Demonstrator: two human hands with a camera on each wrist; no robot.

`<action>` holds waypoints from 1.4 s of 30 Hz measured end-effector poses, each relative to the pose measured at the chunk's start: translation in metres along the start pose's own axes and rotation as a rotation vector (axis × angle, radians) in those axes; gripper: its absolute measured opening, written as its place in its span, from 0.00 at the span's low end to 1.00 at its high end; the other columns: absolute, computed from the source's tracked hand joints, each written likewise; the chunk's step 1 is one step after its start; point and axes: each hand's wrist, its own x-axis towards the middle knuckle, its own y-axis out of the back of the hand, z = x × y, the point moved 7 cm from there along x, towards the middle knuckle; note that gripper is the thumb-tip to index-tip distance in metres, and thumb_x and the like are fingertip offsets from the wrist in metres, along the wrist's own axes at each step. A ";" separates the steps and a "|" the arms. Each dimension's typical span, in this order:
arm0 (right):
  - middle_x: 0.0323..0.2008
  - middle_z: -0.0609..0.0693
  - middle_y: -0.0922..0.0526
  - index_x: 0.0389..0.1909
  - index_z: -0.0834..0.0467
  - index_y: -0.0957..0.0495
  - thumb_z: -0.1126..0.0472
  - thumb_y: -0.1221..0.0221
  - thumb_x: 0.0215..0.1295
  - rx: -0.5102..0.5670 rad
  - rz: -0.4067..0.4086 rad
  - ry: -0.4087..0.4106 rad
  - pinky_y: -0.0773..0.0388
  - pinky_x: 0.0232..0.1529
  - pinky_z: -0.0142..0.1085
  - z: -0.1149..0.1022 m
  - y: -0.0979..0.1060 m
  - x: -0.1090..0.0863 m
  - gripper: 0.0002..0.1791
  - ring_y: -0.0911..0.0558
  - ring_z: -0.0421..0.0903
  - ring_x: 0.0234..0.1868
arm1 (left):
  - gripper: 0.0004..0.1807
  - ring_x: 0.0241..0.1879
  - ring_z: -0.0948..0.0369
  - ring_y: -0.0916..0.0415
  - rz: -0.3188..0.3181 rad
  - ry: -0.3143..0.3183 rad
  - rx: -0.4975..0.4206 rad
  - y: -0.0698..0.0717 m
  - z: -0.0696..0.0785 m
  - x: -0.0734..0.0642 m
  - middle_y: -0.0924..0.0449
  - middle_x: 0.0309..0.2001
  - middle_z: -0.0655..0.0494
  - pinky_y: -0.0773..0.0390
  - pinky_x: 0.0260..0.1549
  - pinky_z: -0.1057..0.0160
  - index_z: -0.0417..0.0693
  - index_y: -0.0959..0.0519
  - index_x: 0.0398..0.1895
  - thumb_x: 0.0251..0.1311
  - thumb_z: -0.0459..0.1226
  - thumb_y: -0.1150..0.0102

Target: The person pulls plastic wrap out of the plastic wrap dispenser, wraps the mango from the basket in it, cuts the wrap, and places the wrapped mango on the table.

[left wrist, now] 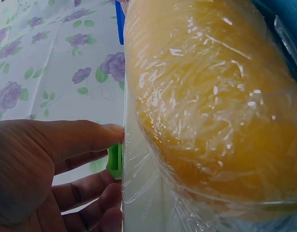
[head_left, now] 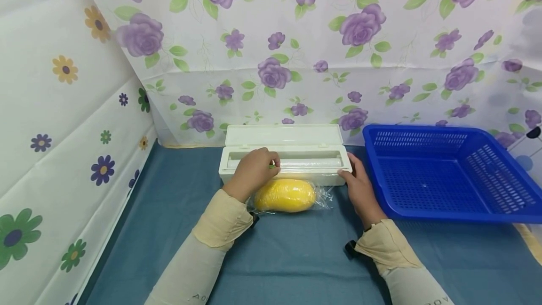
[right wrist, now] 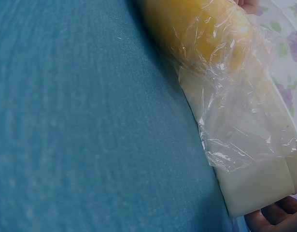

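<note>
A white cling film dispenser [head_left: 288, 178] lies on the cloth with its lid [head_left: 283, 135] tipped back. Inside it the film roll [head_left: 311, 163] shows. My left hand [head_left: 255, 168] pinches a small green slide cutter [left wrist: 114, 162] at the dispenser's front edge. At the box's right end my right hand [head_left: 360, 189] grips the corner, thumb on top and fingers round the end. Right in front of the box sits a smooth, oblong yellow fruit [head_left: 285, 196], wrapped in clear film [right wrist: 235, 96] that bunches at its ends and lies against the box front.
A blue plastic basket [head_left: 432, 215] stands to the right, close to my right hand. Blue-green cloth [head_left: 288, 258] covers the table. Flowered sheets [head_left: 271, 36] hang at the back and along the left side.
</note>
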 end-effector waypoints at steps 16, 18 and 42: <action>0.80 0.54 0.46 0.81 0.54 0.53 0.61 0.52 0.78 0.003 0.002 -0.006 0.47 0.78 0.54 0.001 -0.001 0.001 0.35 0.44 0.52 0.80 | 0.04 0.33 0.60 0.27 -0.012 0.019 -0.005 0.000 -0.002 0.001 0.21 0.36 0.56 0.25 0.36 0.60 0.54 0.17 0.34 0.67 0.41 0.37; 0.79 0.54 0.46 0.81 0.55 0.53 0.62 0.52 0.77 0.013 0.004 -0.005 0.47 0.78 0.53 0.001 -0.001 0.001 0.35 0.44 0.52 0.79 | 0.05 0.33 0.60 0.27 -0.010 0.022 -0.008 0.000 -0.003 0.002 0.21 0.36 0.56 0.25 0.36 0.60 0.54 0.17 0.33 0.67 0.41 0.36; 0.79 0.55 0.46 0.81 0.55 0.53 0.64 0.52 0.77 0.018 0.004 0.007 0.46 0.78 0.54 0.000 -0.001 0.001 0.35 0.44 0.53 0.79 | 0.08 0.32 0.59 0.28 -0.024 0.056 -0.024 0.000 -0.005 0.002 0.23 0.34 0.57 0.27 0.33 0.61 0.54 0.19 0.29 0.66 0.43 0.35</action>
